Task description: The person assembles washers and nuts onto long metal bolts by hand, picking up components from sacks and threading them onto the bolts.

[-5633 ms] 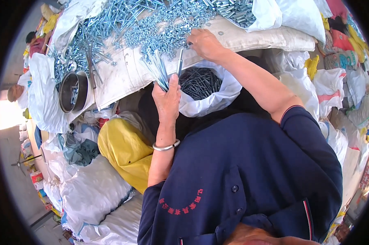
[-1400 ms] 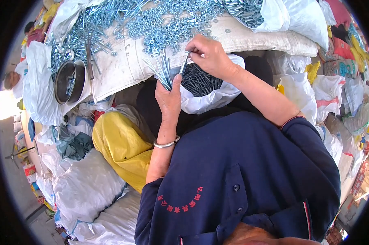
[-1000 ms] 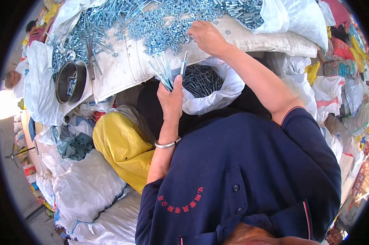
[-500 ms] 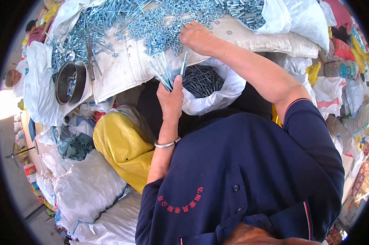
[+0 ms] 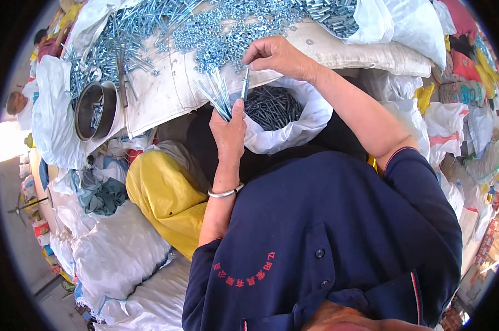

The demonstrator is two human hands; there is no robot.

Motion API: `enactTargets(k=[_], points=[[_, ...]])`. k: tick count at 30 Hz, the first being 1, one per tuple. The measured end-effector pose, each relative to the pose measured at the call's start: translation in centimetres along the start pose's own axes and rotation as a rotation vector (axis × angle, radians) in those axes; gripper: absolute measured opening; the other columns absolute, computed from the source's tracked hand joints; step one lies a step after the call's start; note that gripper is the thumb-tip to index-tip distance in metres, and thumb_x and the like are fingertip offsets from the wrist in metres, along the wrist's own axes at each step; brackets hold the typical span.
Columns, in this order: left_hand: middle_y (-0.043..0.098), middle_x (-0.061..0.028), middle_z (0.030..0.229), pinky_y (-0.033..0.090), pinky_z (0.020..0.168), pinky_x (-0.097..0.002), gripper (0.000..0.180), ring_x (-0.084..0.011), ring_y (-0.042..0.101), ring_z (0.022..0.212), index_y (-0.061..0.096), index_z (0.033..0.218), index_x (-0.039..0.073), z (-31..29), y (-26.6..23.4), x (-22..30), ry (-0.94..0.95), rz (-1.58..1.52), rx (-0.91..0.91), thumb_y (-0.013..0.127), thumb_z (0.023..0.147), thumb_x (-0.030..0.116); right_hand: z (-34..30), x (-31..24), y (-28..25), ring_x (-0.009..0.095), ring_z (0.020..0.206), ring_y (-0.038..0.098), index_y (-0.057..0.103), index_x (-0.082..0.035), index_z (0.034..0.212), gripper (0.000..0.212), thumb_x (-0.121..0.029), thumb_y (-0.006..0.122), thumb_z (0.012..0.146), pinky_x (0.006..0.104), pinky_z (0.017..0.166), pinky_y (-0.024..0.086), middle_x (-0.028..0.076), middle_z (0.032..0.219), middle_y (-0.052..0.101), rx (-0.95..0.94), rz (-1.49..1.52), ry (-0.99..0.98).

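Sleeved rod (image 5: pixel 245 88) stands nearly upright in the left hand (image 5: pixel 228 129), whose thumb and fingers are clamped on it and on a fan of thin metal rods (image 5: pixel 219 94) just to its left. The right hand (image 5: pixel 279 57) has its thumb and forefinger at the sleeved rod's far tip; I cannot tell whether they grip it. Right of the left hand, an open white sack (image 5: pixel 282 143) holds a heap of dark slim pieces (image 5: pixel 271 107). Beyond, nuts (image 5: pixel 227 33) are strewn over the cloth-covered worktop (image 5: pixel 169 91). At its left end, a round dark pan (image 5: pixel 110 107) contains some metal pieces (image 5: pixel 96 116); far right, metal sleeves (image 5: pixel 337 15) lie beside a white bag (image 5: pixel 406 25).
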State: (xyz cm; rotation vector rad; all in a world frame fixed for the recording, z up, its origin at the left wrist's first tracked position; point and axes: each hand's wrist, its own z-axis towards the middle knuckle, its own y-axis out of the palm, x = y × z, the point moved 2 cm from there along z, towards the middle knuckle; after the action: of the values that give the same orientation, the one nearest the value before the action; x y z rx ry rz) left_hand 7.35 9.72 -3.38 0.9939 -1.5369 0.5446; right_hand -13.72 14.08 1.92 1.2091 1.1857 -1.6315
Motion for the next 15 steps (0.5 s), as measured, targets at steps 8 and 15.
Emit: enactTargets(k=[8,15], points=[[0.053,0.0008,0.066,0.033,0.042,-0.0207,0.026,-0.0044,0.043,0.048,0.057,0.095,0.002,1.2,-0.8,-1.0,0.375,0.407,0.052,0.068,0.094,0.026,-2.6,1.4,3.3,0.012,0.075,0.064,0.069,0.001,0.095,0.019,-0.016,0.069,0.089,0.0261,0.069,0.052,0.005,0.084,0.068,0.055,0.213,0.152],[0.057,-0.0033,0.067,0.042,0.046,-0.0246,0.029,-0.0097,0.052,0.051,0.055,0.093,0.0,1.1,0.4,0.4,0.109,0.134,0.006,0.057,0.1,0.028,-3.5,1.2,4.2,0.013,0.08,0.067,0.065,0.003,0.104,0.019,-0.014,0.058,0.098,0.0278,0.075,0.056,0.007,0.092,0.068,0.014,0.381,0.208]])
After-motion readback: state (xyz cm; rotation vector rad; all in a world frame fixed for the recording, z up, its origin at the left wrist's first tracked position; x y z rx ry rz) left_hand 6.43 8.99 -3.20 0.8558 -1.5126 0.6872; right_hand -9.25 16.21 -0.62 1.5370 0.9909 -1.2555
